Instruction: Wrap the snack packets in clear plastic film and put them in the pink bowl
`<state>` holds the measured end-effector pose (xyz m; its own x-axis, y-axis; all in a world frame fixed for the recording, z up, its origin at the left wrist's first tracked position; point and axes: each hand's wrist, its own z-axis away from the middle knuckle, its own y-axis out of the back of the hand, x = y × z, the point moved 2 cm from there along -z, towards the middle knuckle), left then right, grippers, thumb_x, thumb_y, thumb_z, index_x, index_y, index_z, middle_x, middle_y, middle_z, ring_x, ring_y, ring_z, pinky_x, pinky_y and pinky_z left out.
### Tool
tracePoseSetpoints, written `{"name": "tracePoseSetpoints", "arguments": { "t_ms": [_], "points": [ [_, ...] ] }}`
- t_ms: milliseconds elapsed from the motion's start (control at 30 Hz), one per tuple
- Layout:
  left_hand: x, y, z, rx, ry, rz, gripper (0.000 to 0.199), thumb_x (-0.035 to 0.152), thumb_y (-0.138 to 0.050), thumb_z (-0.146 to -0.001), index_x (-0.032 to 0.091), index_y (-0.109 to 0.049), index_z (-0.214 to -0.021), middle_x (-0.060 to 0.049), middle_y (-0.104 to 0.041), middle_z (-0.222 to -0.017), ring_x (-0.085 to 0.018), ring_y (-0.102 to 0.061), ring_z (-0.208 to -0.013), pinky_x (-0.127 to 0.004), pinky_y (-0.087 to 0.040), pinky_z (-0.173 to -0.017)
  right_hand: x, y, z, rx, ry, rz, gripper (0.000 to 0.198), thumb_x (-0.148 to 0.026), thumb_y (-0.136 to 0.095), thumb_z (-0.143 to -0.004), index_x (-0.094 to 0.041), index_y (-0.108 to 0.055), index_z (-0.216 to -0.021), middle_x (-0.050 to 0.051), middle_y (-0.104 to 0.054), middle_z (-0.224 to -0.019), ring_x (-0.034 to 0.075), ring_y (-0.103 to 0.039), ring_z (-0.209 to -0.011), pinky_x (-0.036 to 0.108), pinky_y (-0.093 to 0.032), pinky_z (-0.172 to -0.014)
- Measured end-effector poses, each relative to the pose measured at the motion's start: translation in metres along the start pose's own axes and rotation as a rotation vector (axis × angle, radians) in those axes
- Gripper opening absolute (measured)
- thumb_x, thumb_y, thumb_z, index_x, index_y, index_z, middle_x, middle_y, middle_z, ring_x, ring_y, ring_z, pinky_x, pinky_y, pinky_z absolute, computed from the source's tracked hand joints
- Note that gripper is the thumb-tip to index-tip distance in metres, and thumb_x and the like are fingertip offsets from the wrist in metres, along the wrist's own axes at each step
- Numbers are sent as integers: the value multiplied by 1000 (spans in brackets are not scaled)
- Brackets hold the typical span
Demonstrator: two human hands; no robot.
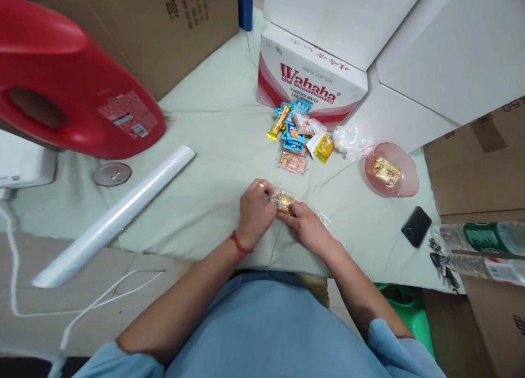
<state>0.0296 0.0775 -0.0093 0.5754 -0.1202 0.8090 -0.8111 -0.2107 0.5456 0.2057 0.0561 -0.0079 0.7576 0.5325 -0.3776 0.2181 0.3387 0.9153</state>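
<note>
Gold pkt in clear wrap, qty 1, is sitting near ctr of table, L hand is pinching wrap's left end, R hand is gripping pkt's right end, light pressure prob. best vs. crushing.

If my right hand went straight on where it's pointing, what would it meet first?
Probably the gold-wrapped snack touching your right hand, then your left hand just beyond, though depth is unclear.
</note>
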Motion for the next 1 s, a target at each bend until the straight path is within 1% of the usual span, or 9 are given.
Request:
{"name": "tracePoseSetpoints", "arguments": {
  "t_ms": [167,300,400,500,633,733,833,900,1000],
  "points": [
    [23,-18,28,-239,-318,-164,25,10,-56,-87,19,-71,-105,-12,-77,-119,-28,-68,-119,-45,-50,-102,-6,6,21,65,31,-100,30,-13,-50,-102,-20,-80,-104,14,-65,-119,28,-54,-112,41,-50,-99],
    [11,-19,52,-277,-527,-349,40,18,-52,-100,17,-68,-136,-15,-67,-151,-29,-58,-143,-49,-40,-113,-2,12,63,59,45,-380,25,-26,-56,-105,-26,-79,-115,11,-70,-125,27,-63,-114,44,-53,-103],
    [4,-20,63,-262,-606,-455,45,12,-46,-102,16,-65,-143,-14,-58,-161,-28,-52,-151,-49,-36,-118,20,11,84,385,-345,-500,33,-41,-49,-108,-26,-74,-123,11,-72,-114,26,-68,-105,44,-58,-93],
    [3,-22,66,-258,-584,-495,46,11,-45,-102,18,-67,-143,-14,-55,-163,-28,-51,-152,-50,-37,-119,39,3,89,620,-667,-282,44,-55,-61,-99,-21,-72,-123,19,-66,-125,35,-61,-120,55,-54,-100],
    [4,-23,66,-268,-586,-513,48,12,-44,-103,17,-64,-147,-14,-54,-164,-28,-50,-153,-50,-39,-118,41,-1,82,503,-562,-259,31,-51,-70,-91,-21,-72,-96,20,-63,-135,36,-57,-129,56,-47,-112],
    [3,-20,66,-289,-586,-505,53,11,-42,-103,18,-60,-153,-14,-52,-166,-27,-48,-155,-51,-40,-119,34,15,76,477,-554,-441,24,-47,-63,-95,-23,-66,-89,10,-71,-103,25,-67,-94,40,-57,-88],
    [3,-20,67,-309,-570,-493,55,11,-42,-103,18,-58,-154,-15,-51,-166,-28,-48,-155,-54,-41,-119,21,35,47,425,-573,-492,23,-44,-65,-96,-24,-62,-85,0,-63,-73,18,-60,-68,30,-50,-68],
    [3,-22,66,-317,-569,-489,53,11,-42,-102,18,-61,-152,-17,-53,-164,-31,-48,-155,-57,-41,-119,7,43,12,390,-533,-367,20,-37,-66,-96,-23,-61,-84,1,-67,-77,18,-63,-73,28,-49,-71],
    [2,-24,65,-321,-575,-494,49,9,-45,-99,13,-68,-143,-21,-62,-154,-35,-51,-152,-60,-39,-122,-13,40,-41,213,-516,-95,12,-26,-58,-101,-20,-65,-93,8,-73,-98,21,-67,-88,31,-49,-79]
  ]
}}
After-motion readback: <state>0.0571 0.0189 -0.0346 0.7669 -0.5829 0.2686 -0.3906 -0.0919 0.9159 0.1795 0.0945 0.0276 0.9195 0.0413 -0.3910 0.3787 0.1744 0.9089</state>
